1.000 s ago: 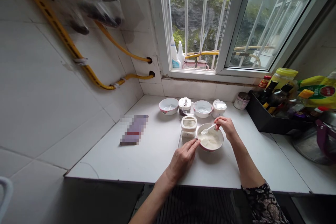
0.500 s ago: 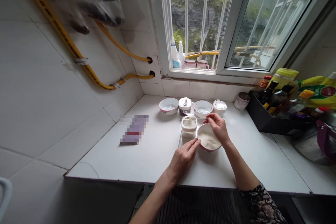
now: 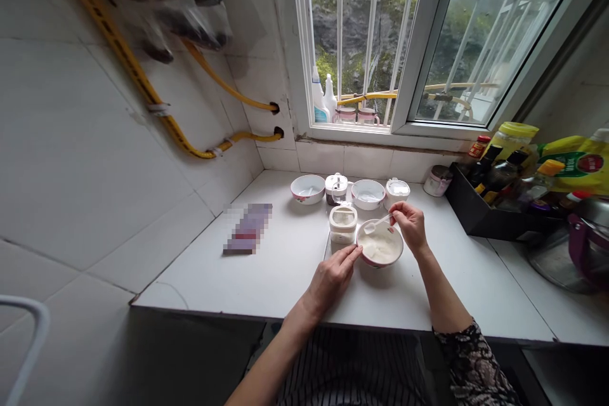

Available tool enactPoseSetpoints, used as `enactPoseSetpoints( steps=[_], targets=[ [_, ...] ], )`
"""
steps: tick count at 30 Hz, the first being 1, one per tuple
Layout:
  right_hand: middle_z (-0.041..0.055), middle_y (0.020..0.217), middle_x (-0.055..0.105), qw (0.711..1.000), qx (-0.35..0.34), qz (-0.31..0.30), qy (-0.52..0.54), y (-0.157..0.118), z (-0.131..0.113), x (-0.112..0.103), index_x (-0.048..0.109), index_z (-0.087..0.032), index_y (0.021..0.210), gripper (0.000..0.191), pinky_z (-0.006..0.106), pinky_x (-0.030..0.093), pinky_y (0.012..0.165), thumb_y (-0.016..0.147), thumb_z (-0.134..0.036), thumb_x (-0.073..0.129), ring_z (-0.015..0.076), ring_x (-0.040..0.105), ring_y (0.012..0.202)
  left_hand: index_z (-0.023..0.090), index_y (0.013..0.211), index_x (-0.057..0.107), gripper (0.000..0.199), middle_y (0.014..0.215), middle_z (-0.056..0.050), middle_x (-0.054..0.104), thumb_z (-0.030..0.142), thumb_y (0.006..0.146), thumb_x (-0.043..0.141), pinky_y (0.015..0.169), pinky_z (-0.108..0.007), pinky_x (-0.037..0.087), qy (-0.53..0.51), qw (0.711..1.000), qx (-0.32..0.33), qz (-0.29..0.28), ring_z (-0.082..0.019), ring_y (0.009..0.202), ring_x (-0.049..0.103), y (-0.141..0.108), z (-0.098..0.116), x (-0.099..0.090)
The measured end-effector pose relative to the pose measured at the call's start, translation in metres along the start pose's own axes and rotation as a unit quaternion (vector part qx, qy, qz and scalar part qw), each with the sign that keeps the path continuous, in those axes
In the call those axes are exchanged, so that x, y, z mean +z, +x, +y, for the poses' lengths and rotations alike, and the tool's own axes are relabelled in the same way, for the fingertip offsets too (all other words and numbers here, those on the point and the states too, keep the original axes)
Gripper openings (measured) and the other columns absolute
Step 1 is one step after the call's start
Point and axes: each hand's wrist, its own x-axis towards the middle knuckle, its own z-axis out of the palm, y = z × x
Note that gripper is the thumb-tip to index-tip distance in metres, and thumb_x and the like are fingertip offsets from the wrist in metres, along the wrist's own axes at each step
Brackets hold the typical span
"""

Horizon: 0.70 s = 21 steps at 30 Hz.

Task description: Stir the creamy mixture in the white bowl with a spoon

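Note:
My right hand [image 3: 410, 226] is closed on the thin handle of a small white spoon [image 3: 371, 227], whose head is over the bowl of pale powder [image 3: 396, 256]. The bowl is white inside with a pinkish pattern outside. My left hand [image 3: 335, 269] grips the near left rim of this bowl between fingertips and thumb. Just left of the bowl stands a squarish white jar [image 3: 343, 235], open at the top, with pale contents. Behind are a white bowl [image 3: 307, 195], a lidded jar with dark contents [image 3: 336, 195], another bowl [image 3: 368, 202] and a white lidded jar [image 3: 398, 193].
A blurred-out purple packet [image 3: 248, 228] lies on the white counter [image 3: 190, 292] at left. At right are a black box [image 3: 476, 219] of bottles, a pot with a purple handle [image 3: 566, 260] and a small jar [image 3: 438, 181]. A yellow pipe [image 3: 185, 143] runs along the wall.
My right hand has moved right with the spoon, from over the squarish jar to over the bowl of powder. My left hand stays at the bowl's rim. The view has shifted slightly.

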Motion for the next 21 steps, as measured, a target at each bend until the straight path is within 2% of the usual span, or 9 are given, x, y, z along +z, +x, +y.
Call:
enactPoseSetpoints(
  steps=[3,6,8,13,17,21],
  targets=[
    [-0.0038,0.049,0.053,0.997,-0.005,-0.015,-0.074,0.003,0.006,-0.001,0.057,-0.022,0.064,0.010,0.026,0.041,0.050,0.068,-0.023,0.048,0.0131,0.049,0.045,0.015,0.136,0.052,0.046,0.122,-0.013,0.067,0.003,0.094,0.041,0.090,-0.031,0.060,-0.001,1.000,-0.003,-0.004,-0.020,0.110,0.067,0.000,-0.001,0.000],
    [-0.0009,0.053,0.059,0.985,-0.053,-0.028,-0.160,0.002,0.009,0.005,0.058,-0.022,0.061,0.012,0.028,0.044,0.060,0.067,-0.022,0.048,0.0146,0.053,0.052,0.016,0.136,0.053,0.047,0.122,-0.012,0.067,0.002,0.092,0.041,0.091,-0.032,0.059,-0.003,1.000,-0.006,-0.008,-0.020,0.110,0.067,0.000,-0.001,0.000],
    [-0.0003,0.053,0.061,0.981,-0.062,-0.043,-0.178,0.001,0.010,0.009,0.058,-0.022,0.060,0.013,0.028,0.044,0.064,0.066,-0.021,0.047,0.0150,0.055,0.055,0.017,0.138,0.051,0.050,0.122,-0.012,0.067,0.002,0.092,0.041,0.093,-0.032,0.059,-0.004,1.000,-0.006,-0.012,-0.020,0.111,0.067,0.000,-0.002,0.000],
    [-0.0016,0.049,0.061,0.992,0.021,-0.090,-0.091,0.001,0.012,0.010,0.061,-0.021,0.063,0.015,0.026,0.044,0.059,0.063,-0.023,0.046,0.0143,0.054,0.050,0.018,0.140,0.050,0.051,0.123,-0.012,0.067,0.003,0.092,0.041,0.092,-0.032,0.059,-0.005,1.000,-0.007,-0.013,-0.020,0.111,0.066,0.000,-0.002,0.000],
    [-0.0021,0.046,0.059,0.993,0.092,-0.075,0.004,0.004,0.015,0.008,0.062,-0.020,0.061,0.015,0.026,0.043,0.054,0.060,-0.025,0.048,0.0136,0.052,0.047,0.017,0.139,0.050,0.049,0.122,-0.012,0.067,0.003,0.093,0.040,0.091,-0.032,0.059,-0.004,1.000,-0.005,-0.009,-0.020,0.110,0.067,-0.001,-0.003,0.001],
    [-0.0011,0.042,0.057,0.982,0.156,-0.047,0.096,0.006,0.015,0.008,0.061,-0.019,0.056,0.014,0.024,0.036,0.044,0.056,-0.024,0.048,0.0112,0.044,0.040,0.018,0.139,0.050,0.049,0.122,-0.012,0.067,0.004,0.094,0.038,0.089,-0.031,0.060,-0.003,1.000,0.006,-0.008,-0.020,0.109,0.068,-0.002,-0.004,-0.001]
  ],
)
